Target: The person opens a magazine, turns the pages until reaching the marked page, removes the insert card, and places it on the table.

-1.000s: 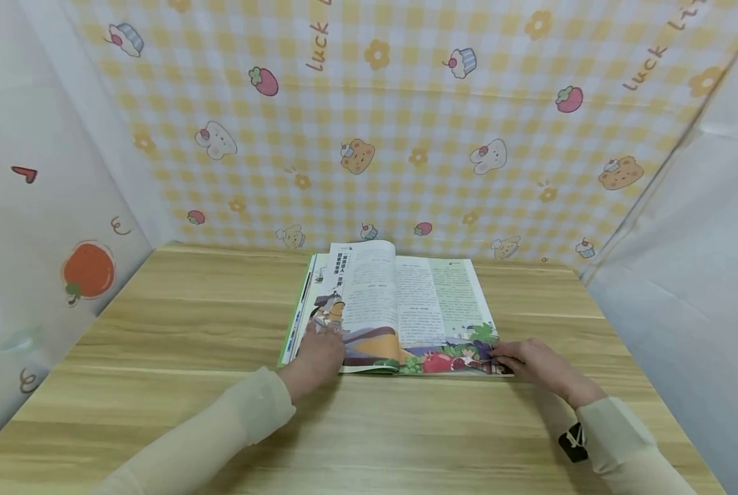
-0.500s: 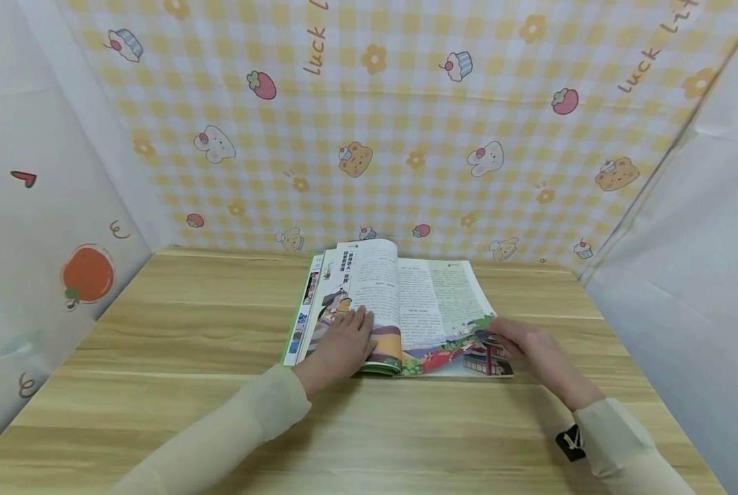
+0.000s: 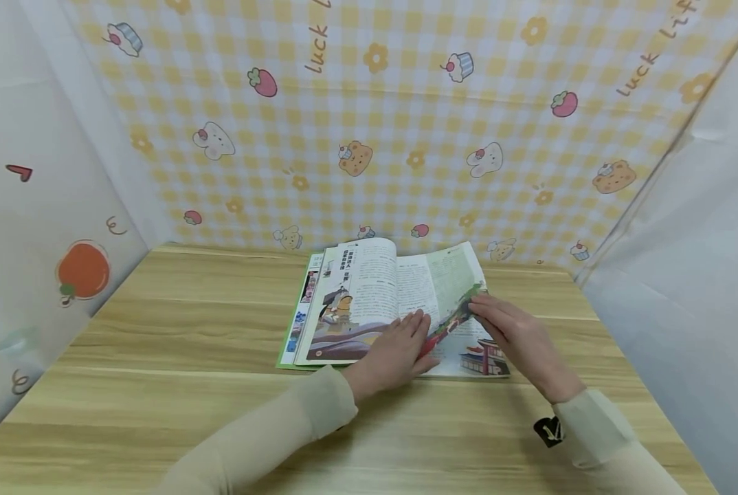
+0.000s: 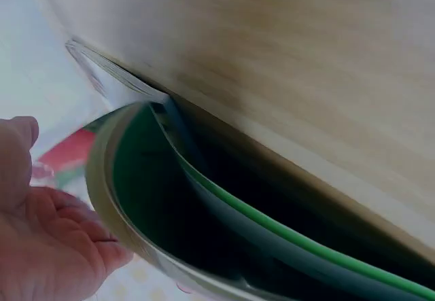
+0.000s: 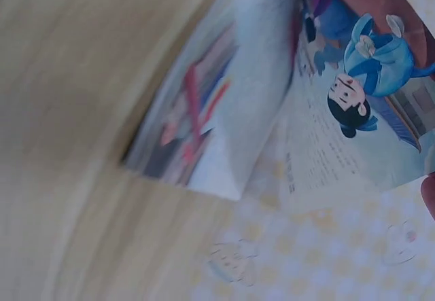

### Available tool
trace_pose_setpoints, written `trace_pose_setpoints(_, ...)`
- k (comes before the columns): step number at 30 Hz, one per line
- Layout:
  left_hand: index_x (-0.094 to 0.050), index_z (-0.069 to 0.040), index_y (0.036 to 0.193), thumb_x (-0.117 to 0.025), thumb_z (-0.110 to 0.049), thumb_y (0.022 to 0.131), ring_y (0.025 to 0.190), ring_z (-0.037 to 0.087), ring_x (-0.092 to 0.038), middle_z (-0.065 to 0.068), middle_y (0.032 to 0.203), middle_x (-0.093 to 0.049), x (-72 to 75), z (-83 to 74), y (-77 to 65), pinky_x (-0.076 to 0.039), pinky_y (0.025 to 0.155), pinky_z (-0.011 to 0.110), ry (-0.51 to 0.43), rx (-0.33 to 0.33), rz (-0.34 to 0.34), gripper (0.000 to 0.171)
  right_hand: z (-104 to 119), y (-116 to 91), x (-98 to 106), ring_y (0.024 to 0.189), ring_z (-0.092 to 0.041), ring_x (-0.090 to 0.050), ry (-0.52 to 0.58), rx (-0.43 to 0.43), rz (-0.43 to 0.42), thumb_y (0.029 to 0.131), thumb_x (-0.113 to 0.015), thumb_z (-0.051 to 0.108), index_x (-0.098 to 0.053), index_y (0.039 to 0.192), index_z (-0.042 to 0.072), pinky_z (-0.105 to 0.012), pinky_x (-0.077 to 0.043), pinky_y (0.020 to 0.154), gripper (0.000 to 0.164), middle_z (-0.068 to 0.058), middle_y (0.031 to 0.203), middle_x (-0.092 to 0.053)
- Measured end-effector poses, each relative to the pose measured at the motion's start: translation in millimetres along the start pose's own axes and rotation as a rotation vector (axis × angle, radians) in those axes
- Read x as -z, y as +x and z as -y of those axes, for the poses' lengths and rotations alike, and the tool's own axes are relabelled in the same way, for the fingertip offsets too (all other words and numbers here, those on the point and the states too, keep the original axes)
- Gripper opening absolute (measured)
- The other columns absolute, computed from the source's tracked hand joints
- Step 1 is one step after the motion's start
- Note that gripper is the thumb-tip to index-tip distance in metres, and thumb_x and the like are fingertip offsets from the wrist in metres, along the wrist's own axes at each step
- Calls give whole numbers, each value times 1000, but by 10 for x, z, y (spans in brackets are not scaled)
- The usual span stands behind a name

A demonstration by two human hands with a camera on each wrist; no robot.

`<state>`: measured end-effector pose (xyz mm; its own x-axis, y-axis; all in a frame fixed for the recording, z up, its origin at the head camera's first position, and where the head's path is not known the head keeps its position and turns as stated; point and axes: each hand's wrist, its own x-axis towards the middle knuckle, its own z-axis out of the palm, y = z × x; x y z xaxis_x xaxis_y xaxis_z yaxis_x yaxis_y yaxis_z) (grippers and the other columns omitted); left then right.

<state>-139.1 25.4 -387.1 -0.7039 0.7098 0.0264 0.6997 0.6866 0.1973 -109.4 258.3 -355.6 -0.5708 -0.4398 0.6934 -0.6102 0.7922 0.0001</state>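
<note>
An open magazine (image 3: pixel 369 282) with a green cover edge lies on the wooden table. Its left-hand pages bulge up beside the spine. My right hand (image 3: pixel 520 337) pinches the outer edge of a right-hand page (image 3: pixel 455 271), whose lower part is raised and curled. Beneath it shows another page with a red-pillared building (image 3: pixel 485 357). The raised page's underside, with a cartoon figure in blue (image 5: pixel 370 70), faces the right wrist view. With fingers extended, my left hand (image 3: pixel 394 354) rests across the lower spine area. Its curved page stack (image 4: pixel 112 179) is close to that palm in the left wrist view.
A yellow checked cloth (image 3: pixel 369 137) with cartoon prints hangs behind the table (image 3: pixel 189 412). White sheets stand on the left (image 3: pixel 47 213) and right (image 3: pixel 697 240). A small black item (image 3: pixel 548 431) shows beside the right sleeve.
My right hand has lifted the page's lower corner up and leftward, uncovering the building picture beneath. My left hand has slid right, from the left page to the spine area.
</note>
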Motion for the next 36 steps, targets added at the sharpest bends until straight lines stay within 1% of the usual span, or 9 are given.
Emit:
trace_pose_setpoints(3,-29,0,152,-46,-45,102,146,26,-37,16,158,-35,6,-59,41,-35,118,40,27,9,-90,70,58,71,-6,103,-31,-70,11,23,-14,70,-78,-9,-74,106,1,-41,-54,85,37,-14,112,-73)
trace_pose_setpoints(6,-30,2,151,-46,-40,103,142,25,-42,16,154,-41,30,-87,70,-39,115,39,50,26,-175,66,103,119,-10,102,-32,-70,19,49,-28,91,-65,10,-74,106,1,-42,-55,84,19,-14,111,-73)
trace_pose_setpoints(10,-30,2,151,-47,-34,103,141,23,-44,16,153,-43,76,-94,97,-40,114,38,58,58,-227,63,137,158,-15,100,-32,-71,8,85,-35,103,-37,32,-74,104,1,-42,-56,82,49,-15,108,-74)
trace_pose_setpoints(15,-28,3,152,-51,-24,101,142,23,-43,15,155,-40,141,-65,107,-39,114,38,36,88,-258,62,175,159,-9,101,-33,-71,-4,119,19,81,-74,3,-73,104,0,-42,-57,81,23,-16,109,-73)
trace_pose_setpoints(22,-17,0,155,-46,-10,100,138,26,-47,13,156,-38,232,83,78,-43,111,39,-82,169,-265,63,115,73,-71,104,-36,-68,31,119,-37,104,-41,26,-71,112,-2,-28,-51,97,42,-18,114,-71)
trace_pose_setpoints(24,-12,-5,157,-49,-8,98,129,31,-55,12,155,-41,254,166,61,-52,99,42,-130,231,-253,70,78,20,-89,104,-37,-68,52,76,-24,99,-56,17,-71,111,-3,-30,-50,98,28,-19,113,-71)
trace_pose_setpoints(29,-1,-15,159,-53,-11,96,80,29,-65,17,115,-68,312,400,11,-48,55,38,-238,394,-221,81,-17,-160,-81,104,-39,-68,60,-58,229,74,-79,-1,-70,111,-5,-47,-56,81,39,-23,114,-70)
trace_pose_setpoints(32,6,-17,158,-40,-13,103,55,22,-51,12,74,-61,319,512,-37,-37,45,32,-241,418,-225,72,-74,-287,-67,111,-44,-64,99,-141,448,78,-79,8,-67,117,-7,-52,-54,87,44,-28,121,-66)
trace_pose_setpoints(36,12,-19,157,-37,-12,104,47,18,-41,5,57,-46,299,621,-122,-30,41,29,-230,414,-259,73,-154,-412,-73,119,-48,-58,151,-221,622,81,-78,18,-61,124,-9,-55,-50,95,53,-31,128,-60)
